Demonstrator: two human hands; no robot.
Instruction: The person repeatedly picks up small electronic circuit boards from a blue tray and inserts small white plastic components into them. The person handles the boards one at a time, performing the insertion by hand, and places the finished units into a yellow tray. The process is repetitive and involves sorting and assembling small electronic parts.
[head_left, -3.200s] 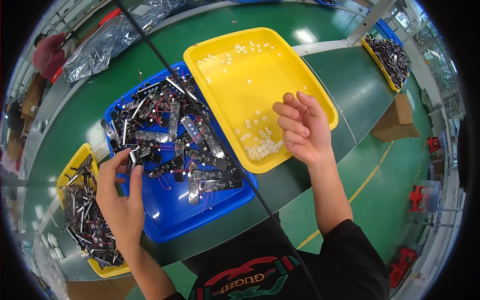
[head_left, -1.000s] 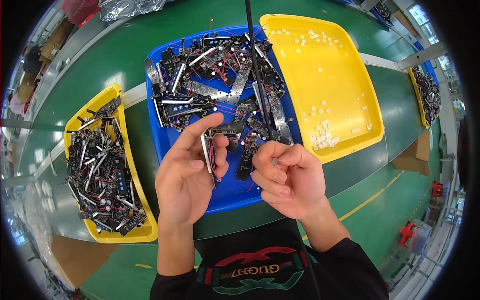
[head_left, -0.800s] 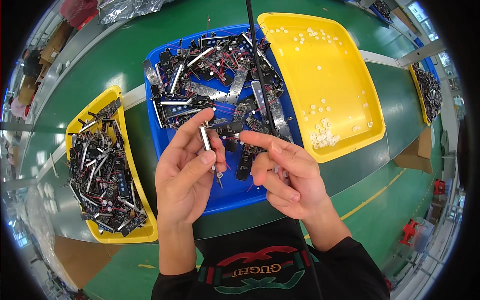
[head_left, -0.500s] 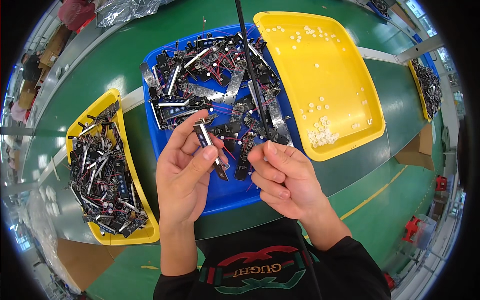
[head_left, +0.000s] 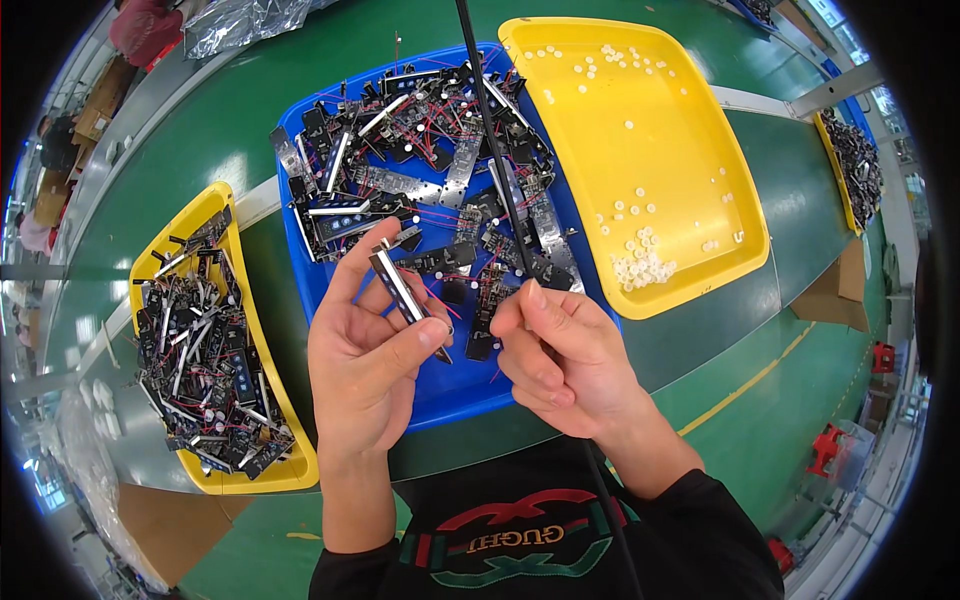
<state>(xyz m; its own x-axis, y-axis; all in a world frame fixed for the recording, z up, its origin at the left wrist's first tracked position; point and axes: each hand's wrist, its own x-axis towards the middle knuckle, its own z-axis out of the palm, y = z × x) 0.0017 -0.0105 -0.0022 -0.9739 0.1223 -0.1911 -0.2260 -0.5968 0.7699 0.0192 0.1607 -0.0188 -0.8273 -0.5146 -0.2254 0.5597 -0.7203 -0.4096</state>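
Note:
My left hand (head_left: pixel 358 365) is closed round a slim black circuit-board module (head_left: pixel 397 283) with a white edge and a small display strip, pinched between thumb and fingers and tilted. Opposite it, my right hand (head_left: pixel 575 365) has its thumb against a curled index finger; whatever lies in that pinch is hidden or too small to make out. Both hands are above the near part of a blue tray (head_left: pixel 450 398). In that tray lies a heap of similar modules (head_left: pixel 400 180) with thin red wires, and small white round pieces are scattered among them.
A yellow tray (head_left: pixel 690 160) on the right holds small white rings (head_left: pixel 642 268). Another yellow tray (head_left: pixel 300 462) at the left is heaped with modules. A black cord (head_left: pixel 490 125) crosses the blue tray and passes behind my right hand. Cardboard boxes (head_left: pixel 835 290) stand beyond the bench.
The module in my left hand has shifted slightly left and tilted further. My right hand has barely moved and stays pinched. The whole view has shifted slightly.

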